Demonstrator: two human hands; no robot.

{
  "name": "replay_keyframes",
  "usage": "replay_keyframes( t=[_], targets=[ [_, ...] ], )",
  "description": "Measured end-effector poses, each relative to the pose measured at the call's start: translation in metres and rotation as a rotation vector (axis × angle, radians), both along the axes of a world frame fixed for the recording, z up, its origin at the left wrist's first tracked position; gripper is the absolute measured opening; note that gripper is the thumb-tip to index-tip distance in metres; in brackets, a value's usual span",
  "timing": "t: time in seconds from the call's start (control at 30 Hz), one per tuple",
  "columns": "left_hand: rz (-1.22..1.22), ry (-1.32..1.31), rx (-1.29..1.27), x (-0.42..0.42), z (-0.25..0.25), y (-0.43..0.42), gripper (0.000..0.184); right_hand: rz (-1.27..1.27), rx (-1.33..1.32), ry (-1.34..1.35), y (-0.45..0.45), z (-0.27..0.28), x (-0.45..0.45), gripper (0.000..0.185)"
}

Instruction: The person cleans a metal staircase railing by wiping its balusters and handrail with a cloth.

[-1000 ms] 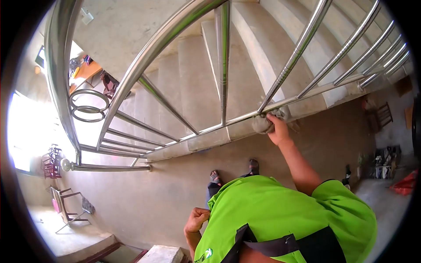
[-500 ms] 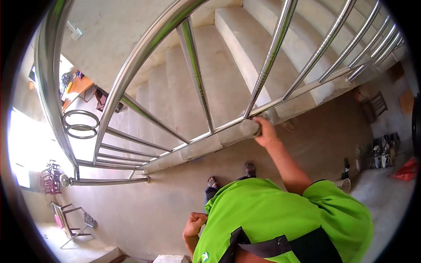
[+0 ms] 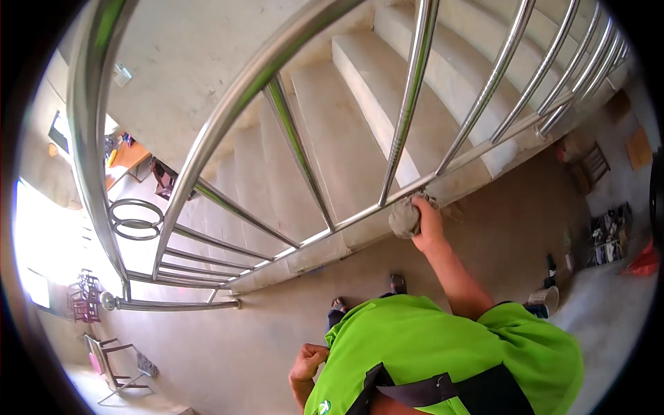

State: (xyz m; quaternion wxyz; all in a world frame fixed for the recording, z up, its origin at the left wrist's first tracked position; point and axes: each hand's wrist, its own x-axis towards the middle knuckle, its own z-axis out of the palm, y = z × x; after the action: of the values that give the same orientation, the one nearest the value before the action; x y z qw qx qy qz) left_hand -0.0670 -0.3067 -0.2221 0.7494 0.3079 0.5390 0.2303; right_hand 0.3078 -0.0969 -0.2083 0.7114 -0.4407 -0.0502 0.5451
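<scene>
My right hand (image 3: 427,223) is closed on a grey cloth (image 3: 404,218), which is bunched against the bottom rail (image 3: 364,214) of the metal stair railing. This rail runs along the outer edge of the concrete steps (image 3: 339,142). Slanted metal bars rise from it to a thick curved handrail (image 3: 228,114). My left hand (image 3: 308,362) is curled closed beside my waist, next to the green shirt; whether anything is inside its fingers is hidden.
Two metal rings (image 3: 136,219) sit between the railing posts at the left. A folding chair (image 3: 111,363) stands lower left. At the right are a basket (image 3: 544,299), a dark bottle (image 3: 550,271), a shoe rack (image 3: 609,235) and a wooden chair (image 3: 590,168).
My right hand and the cloth have moved along the bottom rail, past the foot of one bar to the stretch between two bars. The view has shifted; my left hand stays by my waist.
</scene>
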Motion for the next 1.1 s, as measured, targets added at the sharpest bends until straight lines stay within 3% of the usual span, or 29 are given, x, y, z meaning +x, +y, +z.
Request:
replay_keyframes(
  t=[0.17, 0.3, 0.37, 0.4, 0.47, 0.57, 0.77, 0.83, 0.87, 0.9, 0.97, 1.1],
  targets=[
    [-0.038, -0.124, 0.018, -0.007, -0.015, 0.002, 0.02, 0.063, 0.123, -0.16, 0.001, 0.056, 0.003, 0.009],
    [-0.067, -0.114, 0.038, -0.013, -0.024, 0.0, 0.02, 0.125, 0.376, -0.493, 0.013, 0.12, -0.008, 0.012],
    [-0.061, -0.161, 0.033, -0.013, -0.02, -0.001, 0.019, 0.101, 0.446, -0.616, 0.021, 0.125, -0.011, 0.013],
    [-0.056, -0.165, 0.035, -0.004, -0.001, -0.002, 0.019, 0.058, 0.47, -1.069, 0.026, 0.122, -0.011, 0.015],
    [0.236, -0.036, 0.129, 0.017, 0.032, -0.008, 0.019, 0.083, 0.44, -0.982, 0.026, 0.126, -0.02, 0.014],
    [0.062, -0.127, 0.051, -0.004, -0.006, -0.011, 0.019, 0.147, 0.355, -0.908, 0.026, 0.091, -0.016, 0.014],
    [0.139, -0.053, 0.014, 0.003, -0.003, -0.01, 0.018, 0.298, 0.162, -0.994, 0.01, 0.043, -0.003, 0.013],
    [0.054, -0.129, 0.065, -0.014, -0.046, -0.016, 0.019, 0.328, 0.184, -1.039, 0.009, 0.042, 0.01, 0.013],
    [-0.012, -0.2, 0.113, -0.019, -0.061, -0.017, 0.022, 0.222, 0.232, -1.167, 0.005, 0.062, 0.014, 0.013],
    [-0.024, -0.201, 0.109, -0.017, -0.056, -0.015, 0.022, 0.214, 0.222, -1.168, 0.003, 0.08, 0.019, 0.013],
    [-0.003, -0.158, 0.083, -0.009, -0.032, -0.01, 0.026, -0.107, 0.171, -1.078, 0.001, 0.11, 0.032, 0.015],
    [0.013, -0.071, 0.059, -0.001, 0.001, -0.002, 0.026, -0.158, 0.388, -0.977, 0.008, 0.122, 0.057, 0.017]
  ],
)
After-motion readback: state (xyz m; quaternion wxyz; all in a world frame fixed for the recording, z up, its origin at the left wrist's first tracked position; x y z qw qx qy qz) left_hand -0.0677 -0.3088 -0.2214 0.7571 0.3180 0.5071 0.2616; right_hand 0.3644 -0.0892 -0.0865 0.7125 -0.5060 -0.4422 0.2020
